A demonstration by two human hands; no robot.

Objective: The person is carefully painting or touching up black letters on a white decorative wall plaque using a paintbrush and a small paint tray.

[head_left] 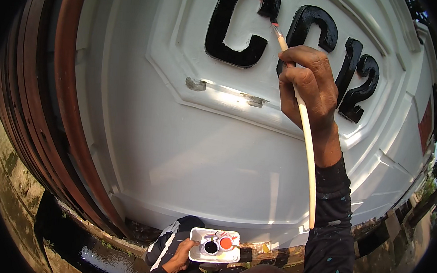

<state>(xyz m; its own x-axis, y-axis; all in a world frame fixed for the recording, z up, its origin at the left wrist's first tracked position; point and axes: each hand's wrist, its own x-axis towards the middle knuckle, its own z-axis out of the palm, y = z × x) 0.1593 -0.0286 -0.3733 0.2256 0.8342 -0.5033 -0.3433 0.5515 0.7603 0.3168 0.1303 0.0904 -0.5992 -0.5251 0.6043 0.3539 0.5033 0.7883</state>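
Note:
My right hand (311, 87) is closed around a long pale-handled paintbrush (306, 137), gripping it near the ferrule. The bristles are dark, with some red near the ferrule. Their tip meets the end of the upper hook of a glossy black raised letter (216, 29) on the white wall. Low in the view, my left hand (180, 257) grips the left edge of a small white tray (196, 257). Two cups sit in the tray, one with black paint (210, 247) and one with orange-red paint (226, 243). A thin handle sticks out beside the red cup.
More raised black characters (349, 69) stand right of the brush, partly behind my hand. Grey patches (195, 84) mark the wall's moulded ledge. Brown vertical bars (69, 77) rise at the left. Below them is a ditch with dark water (103, 262). Trees (432, 199) are at far right.

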